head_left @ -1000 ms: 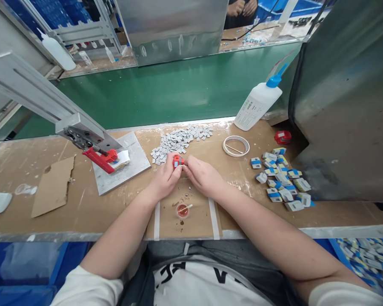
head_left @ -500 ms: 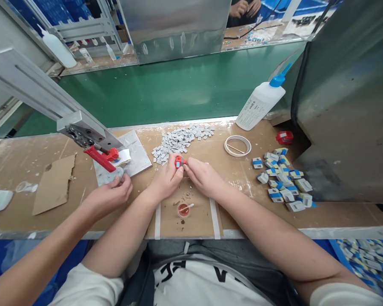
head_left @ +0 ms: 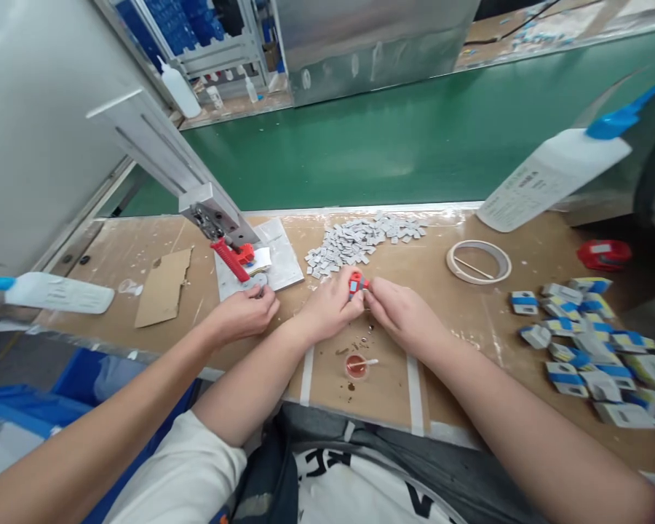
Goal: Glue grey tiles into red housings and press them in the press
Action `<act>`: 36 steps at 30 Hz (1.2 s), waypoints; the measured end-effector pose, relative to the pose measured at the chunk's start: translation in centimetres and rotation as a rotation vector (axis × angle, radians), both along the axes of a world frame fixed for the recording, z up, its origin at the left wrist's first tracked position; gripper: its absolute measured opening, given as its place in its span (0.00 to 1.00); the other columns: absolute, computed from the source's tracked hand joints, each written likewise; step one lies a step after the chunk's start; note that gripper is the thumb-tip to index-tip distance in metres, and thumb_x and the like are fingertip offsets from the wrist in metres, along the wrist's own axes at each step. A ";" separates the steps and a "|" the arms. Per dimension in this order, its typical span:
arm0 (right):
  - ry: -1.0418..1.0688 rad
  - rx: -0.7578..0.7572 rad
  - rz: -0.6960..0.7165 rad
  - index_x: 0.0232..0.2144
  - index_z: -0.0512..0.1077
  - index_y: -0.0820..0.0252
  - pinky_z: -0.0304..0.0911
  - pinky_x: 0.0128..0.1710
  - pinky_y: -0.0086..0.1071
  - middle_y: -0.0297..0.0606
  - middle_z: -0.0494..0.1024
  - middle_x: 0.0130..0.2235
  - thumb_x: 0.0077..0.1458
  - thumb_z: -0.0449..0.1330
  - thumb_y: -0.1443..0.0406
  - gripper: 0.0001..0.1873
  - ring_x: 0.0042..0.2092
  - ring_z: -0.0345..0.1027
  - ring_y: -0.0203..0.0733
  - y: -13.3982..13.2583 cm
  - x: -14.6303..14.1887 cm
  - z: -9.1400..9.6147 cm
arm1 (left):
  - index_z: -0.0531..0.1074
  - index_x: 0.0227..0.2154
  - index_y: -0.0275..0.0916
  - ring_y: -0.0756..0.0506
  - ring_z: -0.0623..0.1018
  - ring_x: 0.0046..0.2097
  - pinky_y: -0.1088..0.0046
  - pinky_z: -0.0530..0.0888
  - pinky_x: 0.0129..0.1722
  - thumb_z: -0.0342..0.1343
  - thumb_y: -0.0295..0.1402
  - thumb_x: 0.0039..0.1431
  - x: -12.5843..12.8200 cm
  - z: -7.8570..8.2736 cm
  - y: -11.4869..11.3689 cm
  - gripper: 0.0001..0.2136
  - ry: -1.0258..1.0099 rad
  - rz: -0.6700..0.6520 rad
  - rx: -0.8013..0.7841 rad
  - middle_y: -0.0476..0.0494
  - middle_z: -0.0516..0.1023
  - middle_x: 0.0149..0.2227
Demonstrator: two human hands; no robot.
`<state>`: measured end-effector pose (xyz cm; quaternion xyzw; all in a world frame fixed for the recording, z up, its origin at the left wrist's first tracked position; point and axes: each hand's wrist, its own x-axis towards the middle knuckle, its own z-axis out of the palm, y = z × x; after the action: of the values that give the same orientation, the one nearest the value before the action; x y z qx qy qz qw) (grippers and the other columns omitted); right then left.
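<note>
Pinching a small red piece (head_left: 354,285) with grey parts in the left hand (head_left: 330,309), and gripping its right end in the fingertips of the right hand (head_left: 404,311), above the middle of the brown desk (head_left: 426,280). Directly beyond, strewn in a loose heap: small grey tiles (head_left: 346,244). On the near side, set down with a swab (head_left: 370,362) across it: a cup (head_left: 356,366) of reddish liquid. To the left, reaching in beside a metal plate (head_left: 284,255) under a red-handled clamp (head_left: 230,260): another person's hand (head_left: 248,314), with fingers curled, too small to tell around what. To the right, lying flat around a thin stick (head_left: 474,268): a tape roll (head_left: 505,262). Farther right, clustered together: grey, blue and yellow blocks (head_left: 584,335).
</note>
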<state>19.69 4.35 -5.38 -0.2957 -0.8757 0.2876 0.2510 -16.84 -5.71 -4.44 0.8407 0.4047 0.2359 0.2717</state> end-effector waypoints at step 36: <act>-0.095 0.033 0.077 0.34 0.58 0.53 0.53 0.35 0.35 0.35 0.71 0.32 0.74 0.45 0.61 0.12 0.32 0.63 0.43 0.8 0.3 0.5 | 0.64 0.51 0.43 0.39 0.77 0.41 0.63 0.70 0.41 0.49 0.36 0.63 16.5 1.0 5.7 0.14 0.013 0.402 -0.256 0.44 0.77 0.42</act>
<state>19.96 5.10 -4.87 -0.2710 -0.9020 0.2680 0.2027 -0.31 -0.02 -3.41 0.7034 0.5925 0.2265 0.3207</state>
